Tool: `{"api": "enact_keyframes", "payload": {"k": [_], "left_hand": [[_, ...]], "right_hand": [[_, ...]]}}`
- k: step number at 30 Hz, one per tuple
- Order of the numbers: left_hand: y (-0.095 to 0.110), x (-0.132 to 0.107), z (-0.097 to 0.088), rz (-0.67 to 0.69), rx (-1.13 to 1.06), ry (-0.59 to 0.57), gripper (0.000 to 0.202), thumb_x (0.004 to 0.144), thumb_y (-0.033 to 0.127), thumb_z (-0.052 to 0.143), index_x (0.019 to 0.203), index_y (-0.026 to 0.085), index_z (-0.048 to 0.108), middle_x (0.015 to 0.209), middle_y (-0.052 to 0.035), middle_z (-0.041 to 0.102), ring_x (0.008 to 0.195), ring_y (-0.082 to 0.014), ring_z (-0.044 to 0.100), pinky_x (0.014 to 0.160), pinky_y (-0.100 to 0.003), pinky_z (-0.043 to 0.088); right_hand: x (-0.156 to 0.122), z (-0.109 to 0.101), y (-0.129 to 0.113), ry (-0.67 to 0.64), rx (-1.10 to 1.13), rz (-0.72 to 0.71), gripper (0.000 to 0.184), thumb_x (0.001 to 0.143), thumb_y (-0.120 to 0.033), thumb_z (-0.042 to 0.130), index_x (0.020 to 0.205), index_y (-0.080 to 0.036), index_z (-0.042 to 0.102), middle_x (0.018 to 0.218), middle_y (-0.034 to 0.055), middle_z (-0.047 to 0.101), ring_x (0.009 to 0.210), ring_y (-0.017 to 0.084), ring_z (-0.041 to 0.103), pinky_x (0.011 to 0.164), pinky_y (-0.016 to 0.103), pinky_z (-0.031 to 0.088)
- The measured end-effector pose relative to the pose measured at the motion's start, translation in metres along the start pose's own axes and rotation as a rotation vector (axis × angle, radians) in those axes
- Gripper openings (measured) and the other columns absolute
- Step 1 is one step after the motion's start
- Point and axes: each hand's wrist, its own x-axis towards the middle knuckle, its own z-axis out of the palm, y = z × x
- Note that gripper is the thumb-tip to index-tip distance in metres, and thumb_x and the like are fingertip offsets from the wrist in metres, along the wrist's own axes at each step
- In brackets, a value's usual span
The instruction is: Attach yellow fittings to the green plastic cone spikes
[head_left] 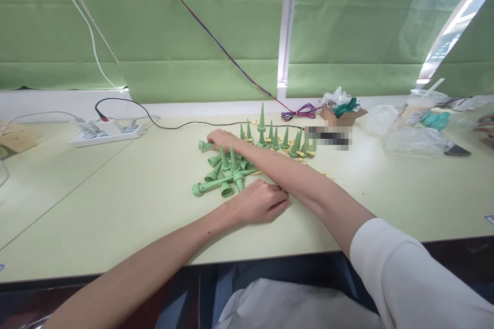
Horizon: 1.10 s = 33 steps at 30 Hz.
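Observation:
My right arm reaches across to the left, over my left wrist's far side. The curled fingers of my right hand (222,139) are closed on a green plastic watering spike (204,146), whose capped end sticks out to the left. My left hand (264,201) rests on the table in front of the pile, fingers curled in; what they hold, if anything, is hidden. Between the hands lies a heap of green watering spikes (216,184), some on their sides. Beyond my right forearm, several spikes stand upright (285,139) with small yellow valve pieces (300,153) among them.
A white power strip (108,133) with plugs lies at the left, its black cable running behind the spikes. At the back right stand a cardboard box (341,117) with wrapping, a plastic cup (419,108) with a straw, and clear bags (415,141). Another person's hand (486,124) shows far right.

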Motion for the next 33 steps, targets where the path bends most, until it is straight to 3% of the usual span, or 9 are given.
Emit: {"api": "enact_keyframes", "payload": {"k": [7, 11, 17, 24, 29, 33], "left_hand": [[0.002, 0.000, -0.004, -0.016, 0.007, -0.038, 0.037, 0.101, 0.026, 0.043, 0.067, 0.017, 0.058, 0.059, -0.0023, 0.057, 0.051, -0.0133, 0.048, 0.055, -0.031, 0.031], [0.003, -0.001, -0.006, -0.026, 0.000, -0.062, 0.037, 0.101, 0.027, 0.043, 0.067, 0.017, 0.053, 0.060, -0.0013, 0.054, 0.051, -0.0120, 0.044, 0.054, -0.031, 0.028], [0.000, -0.001, -0.004, -0.032, -0.011, -0.045, 0.040, 0.102, 0.028, 0.041, 0.065, 0.017, 0.051, 0.060, -0.0012, 0.052, 0.051, -0.0117, 0.041, 0.054, -0.030, 0.027], [-0.005, 0.000, -0.002, -0.075, -0.044, -0.036, 0.038, 0.101, 0.027, 0.043, 0.065, 0.017, 0.052, 0.062, -0.0006, 0.054, 0.053, -0.0110, 0.043, 0.055, -0.029, 0.029], [-0.011, 0.000, -0.004, -0.156, 0.044, 0.123, 0.034, 0.100, 0.025, 0.042, 0.070, 0.017, 0.056, 0.064, -0.0014, 0.057, 0.055, -0.0119, 0.048, 0.055, -0.027, 0.032], [-0.018, 0.000, -0.009, -0.338, 0.024, 0.289, 0.013, 0.096, 0.021, 0.046, 0.099, 0.018, 0.059, 0.064, 0.0033, 0.057, 0.053, -0.0110, 0.049, 0.055, -0.024, 0.037]], "right_hand": [[0.002, -0.010, -0.007, 0.162, 0.101, 0.079, 0.007, 0.089, -0.019, 0.057, 0.095, -0.018, 0.060, 0.101, 0.0063, 0.068, 0.086, 0.018, 0.058, 0.073, 0.027, 0.042], [-0.013, -0.021, -0.010, 0.315, 0.243, 0.119, 0.006, 0.089, -0.018, 0.060, 0.094, -0.016, 0.062, 0.096, 0.0062, 0.069, 0.089, 0.019, 0.059, 0.080, 0.029, 0.043], [-0.068, -0.042, -0.015, 0.440, 0.124, 0.117, 0.009, 0.095, -0.015, 0.054, 0.099, -0.017, 0.061, 0.091, 0.0073, 0.069, 0.081, 0.021, 0.059, 0.078, 0.031, 0.042], [-0.151, -0.057, -0.017, 0.498, 0.040, 0.154, 0.015, 0.098, -0.018, 0.053, 0.111, -0.016, 0.060, 0.101, 0.0126, 0.073, 0.092, 0.025, 0.066, 0.082, 0.033, 0.045], [-0.202, -0.050, -0.013, 0.550, 0.093, 0.183, 0.023, 0.097, -0.027, 0.059, 0.117, -0.018, 0.059, 0.095, 0.0079, 0.074, 0.068, 0.018, 0.065, 0.074, 0.030, 0.046], [-0.222, -0.046, -0.011, 0.544, 0.173, 0.134, 0.028, 0.095, -0.029, 0.058, 0.120, -0.018, 0.055, 0.085, 0.0034, 0.072, 0.058, 0.013, 0.060, 0.067, 0.026, 0.045]]}}
